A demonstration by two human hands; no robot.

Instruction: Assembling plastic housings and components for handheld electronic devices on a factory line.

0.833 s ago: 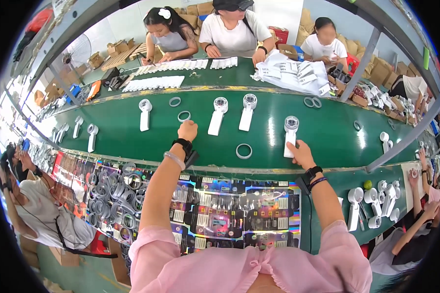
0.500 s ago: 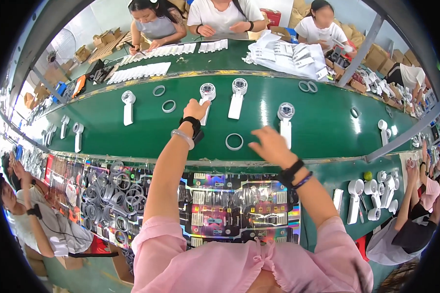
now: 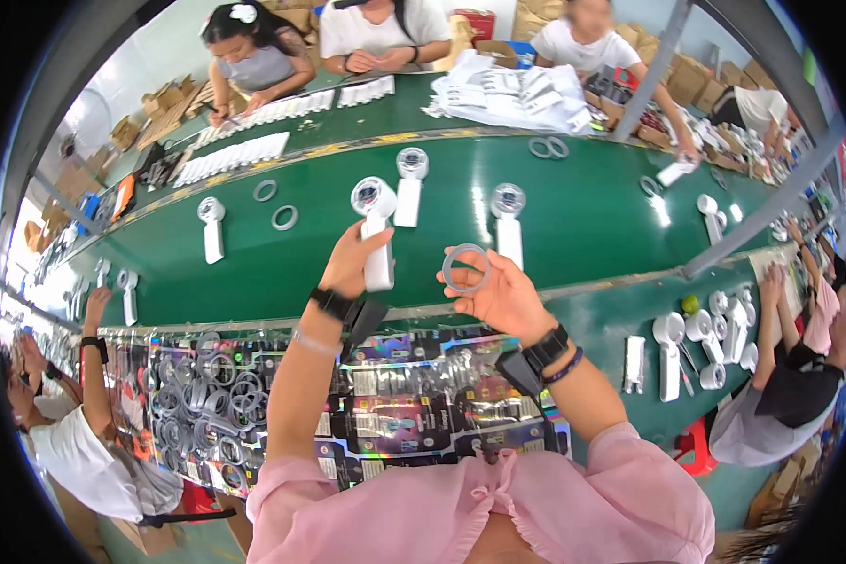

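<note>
My left hand is closed round the handle of a white handheld fan, its round head tilted up and away from me. In my right hand, turned palm up, a grey ring is held upright between thumb and fingers, a little to the right of the fan. Just behind the held fan lies a second white handheld fan on the green belt. Another fan lies beyond my right hand, its handle end partly hidden by my fingers.
Loose grey rings and a fan lie on the belt's left. A heap of grey rings covers printed sheets at near left. Several fans lie at right. A co-worker's hand reaches over the belt, holding a white fan.
My left hand has lifted the fan off the belt and brought it nearer. My right hand has picked up the grey ring. The view has shifted; a co-worker at far right now reaches in.
</note>
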